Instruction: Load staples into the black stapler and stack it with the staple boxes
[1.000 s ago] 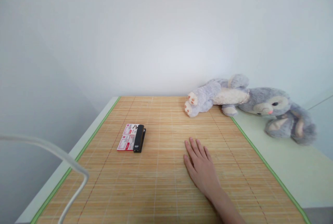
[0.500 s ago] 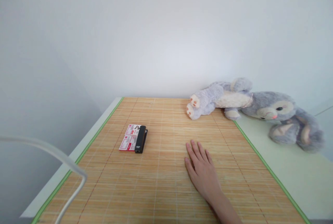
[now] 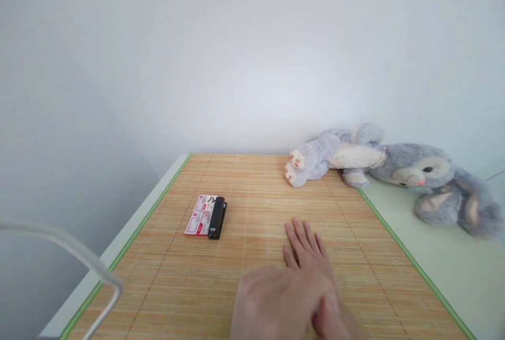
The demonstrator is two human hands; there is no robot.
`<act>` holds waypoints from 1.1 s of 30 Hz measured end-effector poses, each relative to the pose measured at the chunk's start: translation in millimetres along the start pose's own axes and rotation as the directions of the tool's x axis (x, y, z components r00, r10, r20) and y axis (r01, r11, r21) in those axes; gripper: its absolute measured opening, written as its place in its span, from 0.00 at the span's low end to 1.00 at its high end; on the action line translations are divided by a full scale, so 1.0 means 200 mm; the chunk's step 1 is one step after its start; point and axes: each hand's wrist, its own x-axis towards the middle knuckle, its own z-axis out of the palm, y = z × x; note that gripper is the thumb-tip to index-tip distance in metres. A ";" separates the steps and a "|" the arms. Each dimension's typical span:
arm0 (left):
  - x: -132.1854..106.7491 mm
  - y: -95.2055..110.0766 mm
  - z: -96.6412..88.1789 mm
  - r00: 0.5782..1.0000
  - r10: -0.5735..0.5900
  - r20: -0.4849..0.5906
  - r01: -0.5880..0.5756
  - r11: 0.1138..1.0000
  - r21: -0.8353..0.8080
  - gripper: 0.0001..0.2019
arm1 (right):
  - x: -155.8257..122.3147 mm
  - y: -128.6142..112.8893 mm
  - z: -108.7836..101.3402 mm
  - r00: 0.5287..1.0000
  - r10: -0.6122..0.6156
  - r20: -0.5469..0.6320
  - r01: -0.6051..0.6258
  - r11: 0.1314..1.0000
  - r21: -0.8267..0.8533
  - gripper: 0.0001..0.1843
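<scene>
My right hand (image 3: 310,253) rests palm down on the bamboo mat, its fingers spread and pointing away from me. It is open and holds nothing. My left hand (image 3: 282,298) is at the bottom middle, in front of my right wrist and the lower back of that hand. Motion blurs it. Its fingers look bent, but I cannot tell whether they touch the wrist. Farther off to the left, a black stapler (image 3: 216,218) lies beside or on the edge of a red and white printed packet (image 3: 197,223).
The bamboo mat (image 3: 189,282) has green edges and covers most of the pale table (image 3: 465,277). A grey plush rabbit (image 3: 355,156) lies along the back right by the wall (image 3: 244,56). A white cable (image 3: 79,250) curves through the left foreground.
My left hand has come into view at the bottom, in front of my right wrist. My right hand stays flat on the mat. The whole view has shifted slightly.
</scene>
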 end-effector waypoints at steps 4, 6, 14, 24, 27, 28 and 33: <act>0.07 -0.30 0.16 0.991 -0.130 0.041 0.117 0.964 0.238 0.16 | -0.01 0.00 0.01 0.999 -0.007 -0.050 0.008 1.000 0.001 0.33; 0.04 -0.46 0.25 0.982 -0.183 0.032 0.156 0.906 0.394 0.22 | -0.01 0.00 0.01 0.998 -0.005 -0.061 0.005 1.000 0.010 0.33; -0.07 -0.59 0.37 0.974 -0.224 0.030 0.171 0.819 0.548 0.31 | 0.09 -0.13 -0.01 0.988 0.136 -0.071 -0.132 0.990 0.057 0.32; -0.16 -0.73 0.56 0.930 -0.318 0.185 0.174 0.823 0.541 0.33 | 0.57 -1.01 -0.06 1.000 -0.028 -0.006 0.027 0.867 0.498 0.37; -0.25 -0.74 0.62 0.930 -0.315 0.189 0.173 0.829 0.532 0.31 | 0.62 -0.95 -0.06 0.997 -0.070 0.007 0.057 0.858 0.510 0.29; -0.29 -0.74 0.63 0.934 -0.319 0.161 0.189 0.823 0.535 0.30 | 0.62 -0.89 -0.07 0.996 -0.089 0.008 0.073 0.857 0.511 0.28; -0.34 -0.65 0.58 0.943 -0.333 -0.013 0.285 0.784 0.552 0.36 | 0.59 -0.43 -0.20 0.965 -0.256 0.059 0.191 0.839 0.510 0.29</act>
